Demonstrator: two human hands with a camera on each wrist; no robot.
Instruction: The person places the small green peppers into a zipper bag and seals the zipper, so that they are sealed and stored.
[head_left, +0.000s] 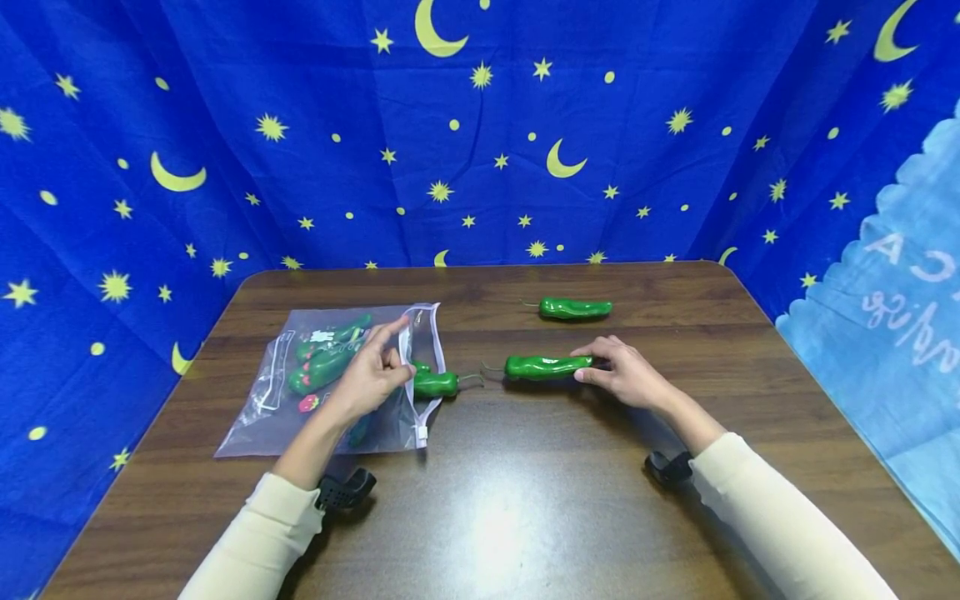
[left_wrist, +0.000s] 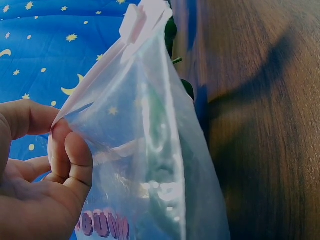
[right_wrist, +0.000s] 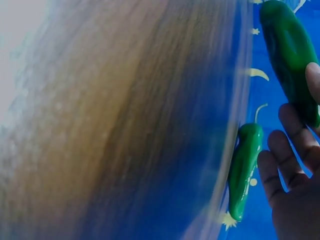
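Observation:
A clear zip bag (head_left: 251, 421) with a white slider lies at the left of the table, several green peppers (head_left: 322, 367) showing through its printed film. My left hand (head_left: 367, 379) pinches the upper layer at its mouth between thumb and fingers; the left wrist view shows the bag edge (left_wrist: 90, 92) lifted in that pinch. One green pepper (head_left: 438, 384) lies in the mouth, its stem end sticking out to the right. Right of it, my right hand (head_left: 624, 375) grips another green pepper (head_left: 542, 367) by its tip, its stem toward the bag.
A further green pepper (head_left: 576, 309) lies on the wooden table (head_left: 570, 517) behind my right hand. The zip slider (head_left: 422, 433) sits at the bag's near corner. A blue curtain (head_left: 510, 108) with stars and moons hangs behind the table, and a lighter blue cloth (head_left: 900, 292) at the right.

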